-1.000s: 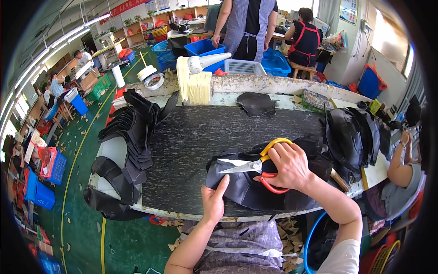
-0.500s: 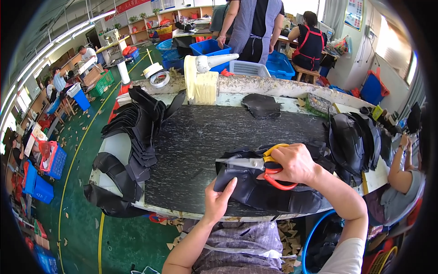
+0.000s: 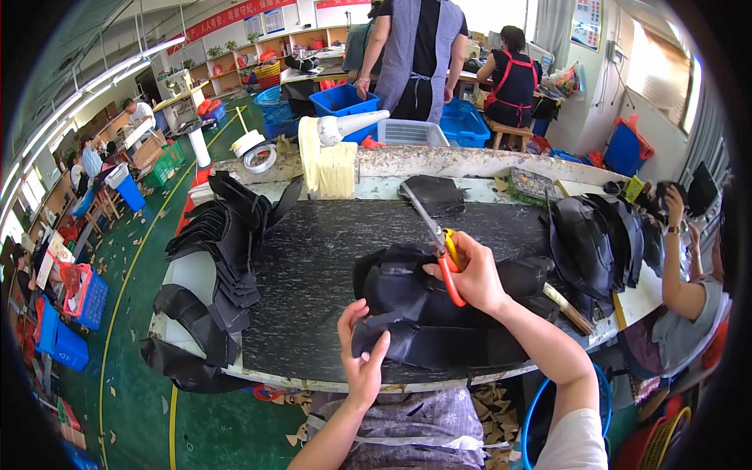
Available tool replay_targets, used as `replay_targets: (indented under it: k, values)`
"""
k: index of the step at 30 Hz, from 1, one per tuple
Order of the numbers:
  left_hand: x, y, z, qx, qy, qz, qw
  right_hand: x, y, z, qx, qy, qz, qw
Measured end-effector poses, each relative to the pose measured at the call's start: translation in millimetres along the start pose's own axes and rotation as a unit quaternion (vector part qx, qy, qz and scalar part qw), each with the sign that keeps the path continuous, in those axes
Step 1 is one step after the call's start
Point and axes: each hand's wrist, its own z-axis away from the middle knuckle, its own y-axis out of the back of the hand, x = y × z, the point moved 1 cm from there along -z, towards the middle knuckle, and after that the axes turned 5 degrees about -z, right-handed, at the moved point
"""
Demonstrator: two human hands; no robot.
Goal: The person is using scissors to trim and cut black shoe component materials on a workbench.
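Observation:
My left hand (image 3: 365,359) grips the left end of a black leather-like piece (image 3: 454,346), thumb in front and fingers behind. My right hand (image 3: 476,280) is closed around a pair of scissors (image 3: 425,210) with one yellow and one red handle. Their metal blades look closed and point away from me, clear of the held piece's edge. Under and behind my hands lie more black pieces (image 3: 395,288), overlapping on the dark speckled work board (image 3: 313,274); where one ends and another begins is hard to tell.
Stacked black pieces (image 3: 219,243) line the left side, with another stack (image 3: 591,239) at the right. A wooden-handled brush (image 3: 570,310) lies near the right edge. A cream stand (image 3: 337,168) and a loose black piece (image 3: 433,194) are at the back. Co-workers sit and stand beyond.
The scissors have swung from pointing left across the piece to pointing away from me, off its edge. My right hand has moved left, uncovering the brush. My left hand still holds the piece.

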Motion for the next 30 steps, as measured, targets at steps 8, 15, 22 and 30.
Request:
replay_targets:
  k: [8,15,22,30]
  values:
    - [-16,-8,-10,0.013,0.067,0.073,0.995,6,9,12,0.106,0.063,0.098,0.987]
    - [-9,-22,-7,0.006,0.05,0.079,0.996,17,0,25,-0.083,-0.105,-0.128,0.983]
    - [-8,-28,-14,-0.025,0.049,0.178,0.982,-13,36,35,-0.04,0.073,0.203,0.976]
    - [-14,-21,-12,-0.024,0.061,0.208,0.976,-17,81,41,-0.094,0.195,0.457,0.863]
